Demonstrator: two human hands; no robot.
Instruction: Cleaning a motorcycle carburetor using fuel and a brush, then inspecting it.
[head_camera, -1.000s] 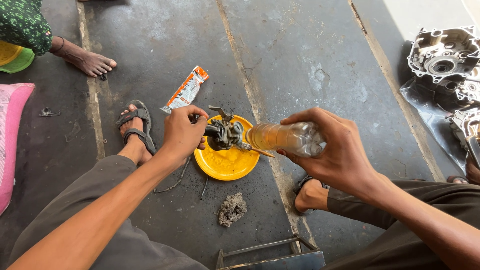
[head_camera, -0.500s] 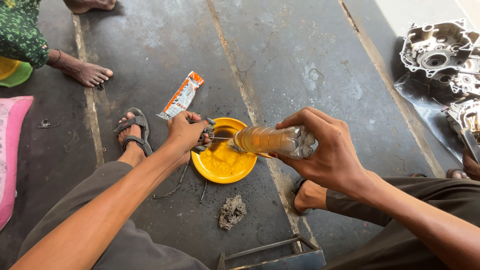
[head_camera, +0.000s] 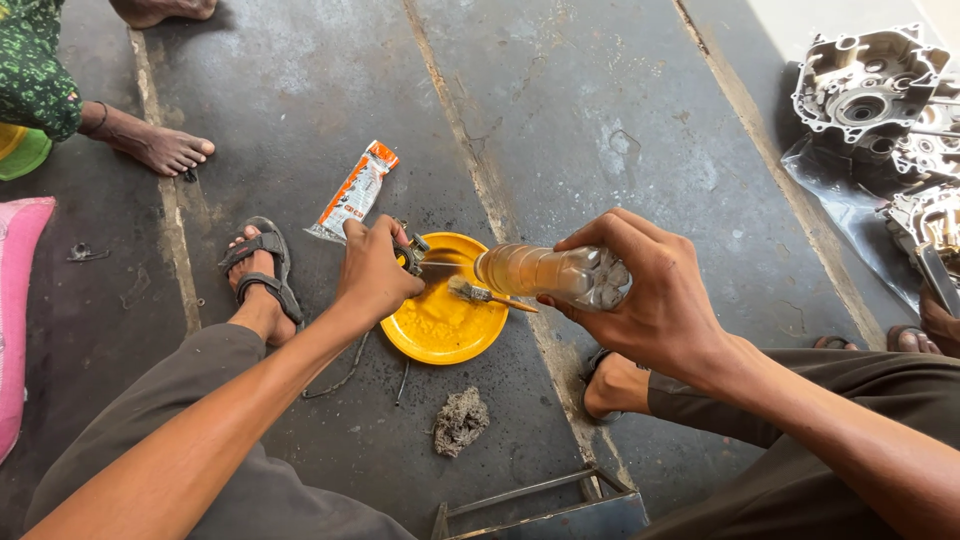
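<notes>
The left hand (head_camera: 375, 270) closes around a small dark metal part (head_camera: 410, 252) at the rim of the yellow dish (head_camera: 445, 325); the fingers cover most of the part, so its shape cannot be made out. The right hand (head_camera: 645, 290) grips a clear ribbed plastic bottle (head_camera: 550, 272) of amber liquid, held on its side with the mouth over the dish; the bottle's base is hidden by the palm. A thin-handled brush (head_camera: 485, 294) lies across the dish. The dish is round, shallow and glossy, on a stained concrete floor (head_camera: 600, 120). A grey wad of rag (head_camera: 460, 420) lies just below it, an orange-and-white sachet (head_camera: 352, 192) above left. Cast metal engine casings (head_camera: 865, 85) are cut off at the right edge.
</notes>
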